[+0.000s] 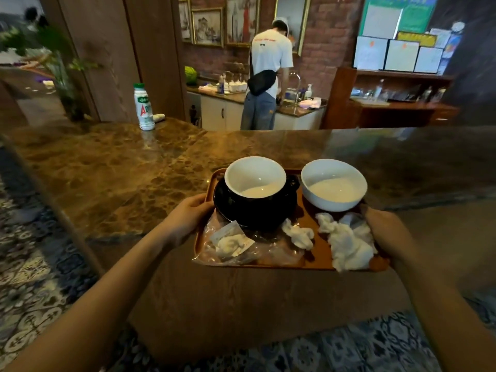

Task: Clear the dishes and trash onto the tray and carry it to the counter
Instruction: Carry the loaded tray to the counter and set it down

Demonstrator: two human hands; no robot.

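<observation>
Head cam: both arms are stretched out forward. The left hand (188,213) is curled round the left rim of the tray (320,251), and the right hand (386,226) grips the right rim, its thumb up against the tissues. The tray sits level over the near edge of the marble counter (107,170); I can't tell if it's actually touching it.

On the tray, a black cup (255,210) stands on a black saucer (222,202) at back left, with a white bowl (332,183) just beside it at back right. Both have a bit of milky white liquid in the bottom. In front of them lie a clear plastic wrapper (230,245), a small crumpled tissue (298,234) and a bigger wad of tissues (346,245).

Further along the counter, well apart from the tray, stands a white bottle (144,107). Behind the counter a person (268,76) stands at a sink with their back to the camera.
</observation>
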